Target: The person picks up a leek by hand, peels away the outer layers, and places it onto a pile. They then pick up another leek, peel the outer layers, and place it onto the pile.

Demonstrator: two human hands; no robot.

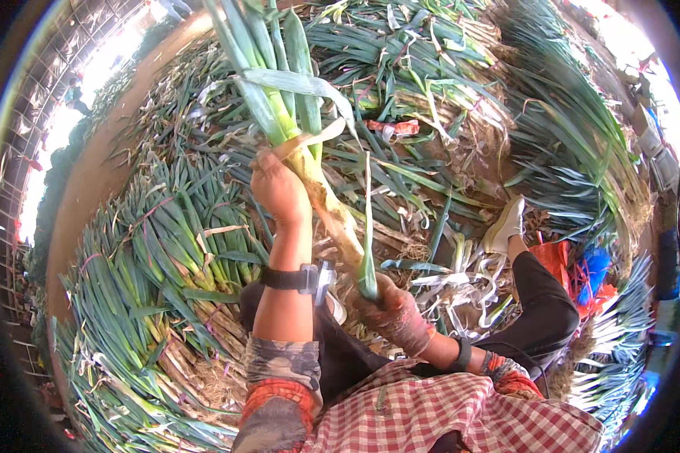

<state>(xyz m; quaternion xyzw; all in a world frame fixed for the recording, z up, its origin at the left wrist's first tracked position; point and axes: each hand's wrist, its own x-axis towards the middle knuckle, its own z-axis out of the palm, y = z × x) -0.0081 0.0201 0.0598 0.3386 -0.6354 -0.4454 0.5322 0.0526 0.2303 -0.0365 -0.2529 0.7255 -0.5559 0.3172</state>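
Note:
My left hand (281, 185) is closed around the stalk of a large green onion (326, 200), held tilted with its green leaves up toward the far left. A dry, yellowish outer layer (310, 140) hangs loose just above that fist. My right hand (393, 311) is closed by the lower end of the stalk, and a narrow green onion leaf (368, 275) sticks up out of its fingers. Something thin and translucent, like a glove, seems to cover this hand. The fingers hide the root end of the stalk.
Bundled green onions (159, 241) lie at the left, and more heaps (559, 121) lie at the far side and right. Stripped peelings (468, 283) litter the ground by my shoe (505, 226). Red and blue plastic (593, 272) lies beside my knee. Wire mesh (34, 113) stands at far left.

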